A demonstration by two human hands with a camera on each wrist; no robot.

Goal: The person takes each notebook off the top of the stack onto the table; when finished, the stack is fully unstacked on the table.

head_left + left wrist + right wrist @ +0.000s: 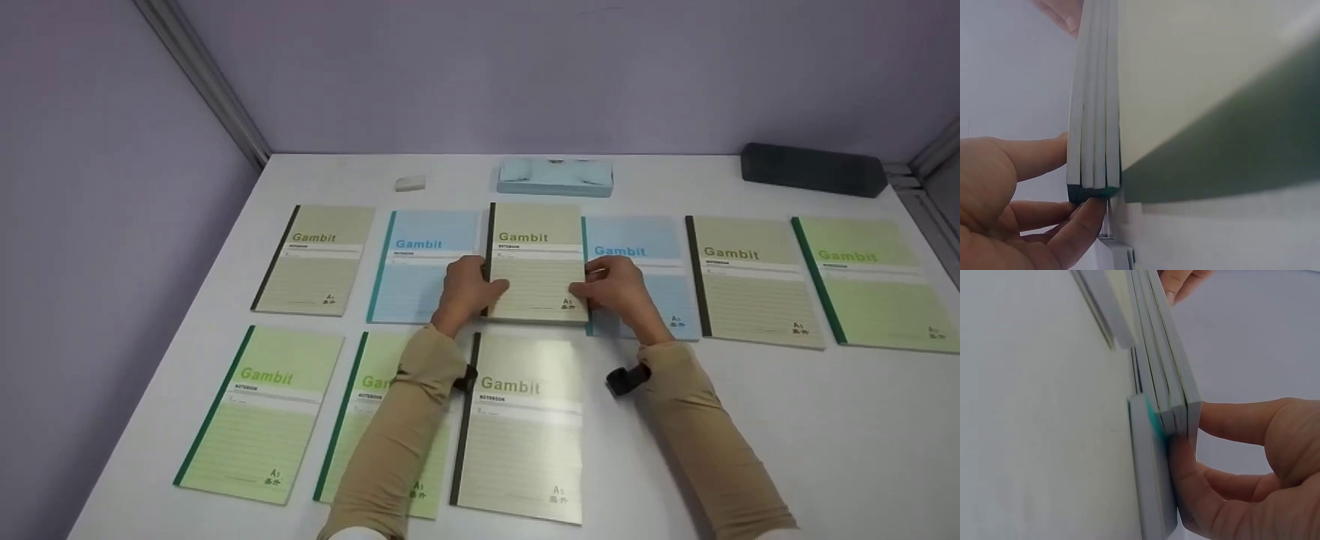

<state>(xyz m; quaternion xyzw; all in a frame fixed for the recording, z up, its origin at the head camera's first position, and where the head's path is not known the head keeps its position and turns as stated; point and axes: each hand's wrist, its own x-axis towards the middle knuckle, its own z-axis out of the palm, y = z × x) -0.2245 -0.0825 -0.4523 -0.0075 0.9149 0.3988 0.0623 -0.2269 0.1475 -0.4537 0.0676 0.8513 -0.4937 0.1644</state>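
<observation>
Paper notebooks (536, 262) w/ smooth, slightly glossy covers; table (825, 435) matt white.

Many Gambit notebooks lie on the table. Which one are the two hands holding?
The khaki pile in the middle of the far row: the left hand and right hand grip its sides. It is several notebooks thick; the others lie untouched.

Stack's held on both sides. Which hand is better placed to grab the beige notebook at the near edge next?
Left, probably. The left hand grips the stack of notebooks directly above the near beige dark-spined notebook; the right hand sits further off.
</observation>
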